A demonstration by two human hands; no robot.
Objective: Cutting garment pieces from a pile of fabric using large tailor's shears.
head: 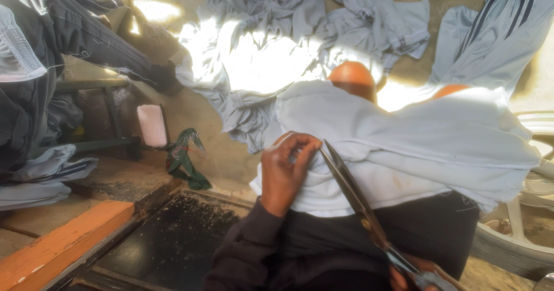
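A pale grey garment (415, 146) lies draped across my lap and knees. My left hand (284, 172) pinches a fold of this cloth near its left edge, fingers closed on it. My right hand (418, 276) shows only partly at the bottom edge, gripping the handles of long metal scissors (355, 196). The scissor blades point up and left, their tip next to my left fingers at the pinched fold. The blades look nearly closed.
A heap of grey garments (277, 54) lies on the floor ahead in bright sun. Dark clothes (63, 31) hang over a bench at left. An orange wooden edge (63, 245) and a black surface (173, 239) sit at lower left; a white plastic chair (519, 233) at right.
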